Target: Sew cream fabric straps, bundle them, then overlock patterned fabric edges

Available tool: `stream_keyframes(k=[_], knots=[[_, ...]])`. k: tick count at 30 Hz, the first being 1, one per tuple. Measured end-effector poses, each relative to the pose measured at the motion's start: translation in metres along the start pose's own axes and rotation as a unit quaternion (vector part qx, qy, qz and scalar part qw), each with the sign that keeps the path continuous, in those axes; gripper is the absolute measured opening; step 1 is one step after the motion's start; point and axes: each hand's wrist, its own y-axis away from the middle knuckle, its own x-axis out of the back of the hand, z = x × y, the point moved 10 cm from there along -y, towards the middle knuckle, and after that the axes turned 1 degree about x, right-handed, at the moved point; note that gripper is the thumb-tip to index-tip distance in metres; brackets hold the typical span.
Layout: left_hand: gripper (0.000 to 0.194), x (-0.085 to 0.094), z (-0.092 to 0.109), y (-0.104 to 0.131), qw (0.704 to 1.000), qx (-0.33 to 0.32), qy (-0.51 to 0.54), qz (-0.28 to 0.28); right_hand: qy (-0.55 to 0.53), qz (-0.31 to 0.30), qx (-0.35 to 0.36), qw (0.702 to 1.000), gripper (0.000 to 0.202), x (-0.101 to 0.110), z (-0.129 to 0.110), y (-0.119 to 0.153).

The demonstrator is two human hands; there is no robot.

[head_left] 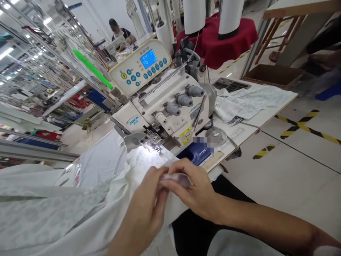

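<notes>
Pale fabric [144, 158] runs from under the lit presser foot of a white sewing machine [170, 113] toward me. My left hand [146, 202] pinches its near edge between thumb and fingers. Right beside it, my right hand [194, 188] is closed on a folded bit of the same fabric, thumb against fingertips. The two hands meet just in front of the machine. More of the pale patterned cloth [53, 206] drapes over the left side. A control panel [141, 67] with a blue screen sits on top of the machine.
Scissors [236, 121] lie by a folded patterned cloth [247, 103] on the table's right part. A clear round dish [215, 135] stands near a blue machine cover [197, 153]. Thread cones [194, 16] rise behind. Another person [122, 35] sits at the back left.
</notes>
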Motion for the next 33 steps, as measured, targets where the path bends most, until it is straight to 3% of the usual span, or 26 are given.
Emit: stream_keyframes(k=[2,5,7,10,12,15,19,22,28,30,33], knots=[[0.012,0.001,-0.007,-0.006,0.997,0.059,0.028,0.027,-0.020,-0.009,-0.070,0.997,0.031,-0.003,0.016,0.005],[0.017,0.017,-0.024,-0.012,0.986,0.097,-0.042,0.126,-0.023,-0.066,-0.129,0.989,0.017,-0.009,0.040,0.013],[0.013,0.023,-0.026,-0.016,0.975,0.069,-0.083,0.193,0.013,-0.039,-0.112,0.993,0.024,0.004,0.047,0.009],[0.010,0.024,-0.030,-0.019,0.965,0.048,-0.059,0.251,0.095,0.032,-0.044,0.994,0.011,0.030,0.041,-0.002],[0.009,0.022,-0.045,-0.017,0.962,0.102,-0.013,0.254,0.124,0.031,-0.009,0.992,0.010,0.032,0.034,-0.003],[0.012,0.023,-0.070,-0.001,0.949,0.215,0.033,0.226,0.101,-0.005,-0.001,0.995,0.013,0.016,0.026,0.011],[0.018,0.033,-0.084,0.020,0.940,0.276,0.035,0.198,0.020,-0.045,-0.082,0.995,0.017,-0.009,0.032,0.035],[0.019,0.037,-0.088,0.024,0.941,0.281,0.023,0.186,0.013,-0.062,-0.148,0.987,0.022,-0.019,0.045,0.042],[0.016,0.034,-0.093,0.023,0.948,0.277,0.011,0.159,0.017,-0.078,-0.200,0.976,0.023,-0.028,0.058,0.039],[0.015,0.034,-0.085,0.016,0.957,0.243,-0.024,0.155,-0.004,-0.074,-0.228,0.971,0.023,-0.032,0.064,0.042],[0.012,0.036,-0.051,0.008,0.952,0.143,-0.173,0.207,-0.066,-0.056,-0.265,0.960,0.005,-0.034,0.071,0.046]])
